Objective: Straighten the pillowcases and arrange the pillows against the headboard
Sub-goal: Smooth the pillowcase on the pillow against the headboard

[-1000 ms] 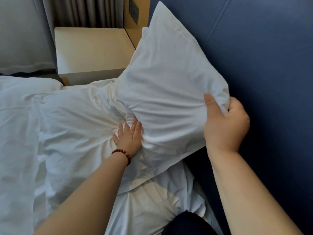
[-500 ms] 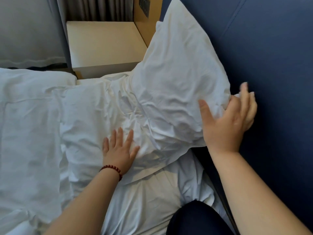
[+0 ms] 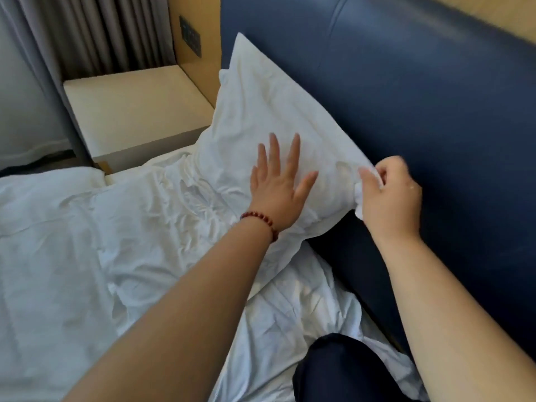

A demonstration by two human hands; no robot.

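left hand [image 3: 280, 185]: bare, no rings seen
left wrist: bracelet [image 3: 262, 222] of small round dark red beads, single strand
right hand [image 3: 390, 198]: bare, nothing worn at the wrist
forearms: both bare, no sleeves in view
leg: dark navy trouser fabric [image 3: 342, 372], plain, bottom of view

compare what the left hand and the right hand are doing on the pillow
The left hand lies flat and open, fingers spread, on the face of the pillow; the right hand is closed, pinching the pillowcase corner beside the blue headboard. The left wrist wears a red bead bracelet; the right wrist is bare. Both hands touch the same white pillow.
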